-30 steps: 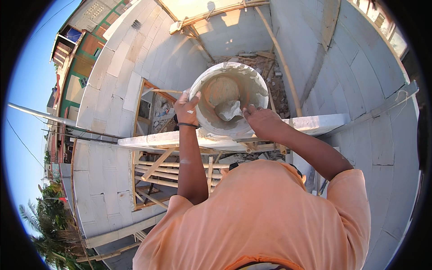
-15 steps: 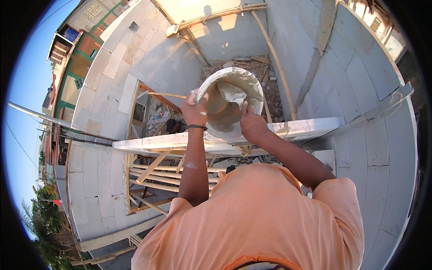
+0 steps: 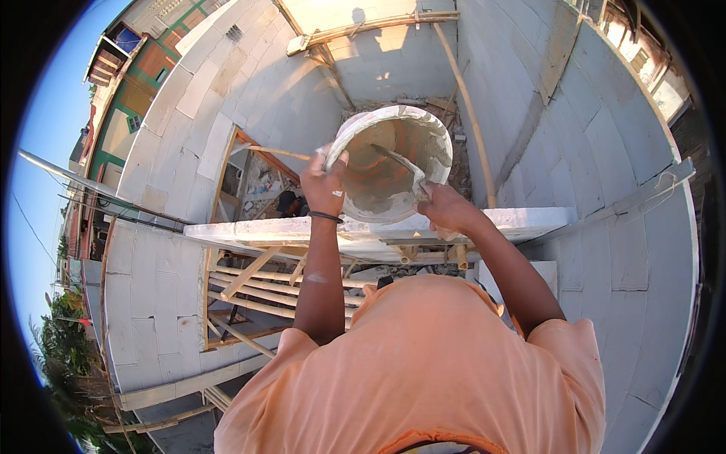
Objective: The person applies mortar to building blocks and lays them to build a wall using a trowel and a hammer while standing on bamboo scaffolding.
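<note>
A round bucket, its walls smeared with grey mortar, is tilted with its mouth toward me above the top of a block wall. My left hand grips its left rim, thumb inside and fingers over the outside. My right hand is closed around the handle of a trowel. The trowel's blade reaches into the bucket and is turned edge-on, with mortar on it. Wet grey-brown mortar coats the bucket's inside.
Light block walls surround a deep room with rubble on its floor. Bamboo poles lie below the wall on the left, and one bamboo pole leans beyond the bucket. A person in a dark cap is below, by a wooden frame.
The trowel has turned from blade-flat to edge-on inside the bucket. My right hand has moved a little right and toward me. My left hand still holds the rim.
</note>
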Available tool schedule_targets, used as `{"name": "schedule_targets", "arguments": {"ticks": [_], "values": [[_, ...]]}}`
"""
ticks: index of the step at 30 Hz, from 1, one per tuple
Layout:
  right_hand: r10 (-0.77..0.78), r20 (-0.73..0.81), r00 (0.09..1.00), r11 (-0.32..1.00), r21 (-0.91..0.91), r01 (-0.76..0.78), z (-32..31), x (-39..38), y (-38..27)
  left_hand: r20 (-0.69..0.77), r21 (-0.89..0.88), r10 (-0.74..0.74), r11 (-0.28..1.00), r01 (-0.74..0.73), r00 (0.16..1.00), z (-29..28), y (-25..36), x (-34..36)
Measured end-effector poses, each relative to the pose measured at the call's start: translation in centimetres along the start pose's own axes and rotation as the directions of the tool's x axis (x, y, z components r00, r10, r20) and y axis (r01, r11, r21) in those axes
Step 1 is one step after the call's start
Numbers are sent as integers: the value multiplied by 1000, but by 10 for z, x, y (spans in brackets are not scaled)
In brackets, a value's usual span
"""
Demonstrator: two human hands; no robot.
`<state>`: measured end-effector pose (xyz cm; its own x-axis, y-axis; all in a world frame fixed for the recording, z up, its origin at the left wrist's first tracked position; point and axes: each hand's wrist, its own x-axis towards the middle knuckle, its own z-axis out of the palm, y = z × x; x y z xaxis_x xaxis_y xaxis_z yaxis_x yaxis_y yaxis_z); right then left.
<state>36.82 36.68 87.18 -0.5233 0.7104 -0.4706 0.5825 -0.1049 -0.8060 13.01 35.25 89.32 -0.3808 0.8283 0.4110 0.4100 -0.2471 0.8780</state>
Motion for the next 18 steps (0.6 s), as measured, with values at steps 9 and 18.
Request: {"name": "schedule_targets", "arguments": {"ticks": [9,18], "values": [[-303,-242,922,830,-543,130,26,6,16,-44,-170,-25,985,17,999,-1,5,14],[-410,-387,826,840,-514,176,12,12,-1,-78,-180,-24,984,9,997,2,11,18]]}}
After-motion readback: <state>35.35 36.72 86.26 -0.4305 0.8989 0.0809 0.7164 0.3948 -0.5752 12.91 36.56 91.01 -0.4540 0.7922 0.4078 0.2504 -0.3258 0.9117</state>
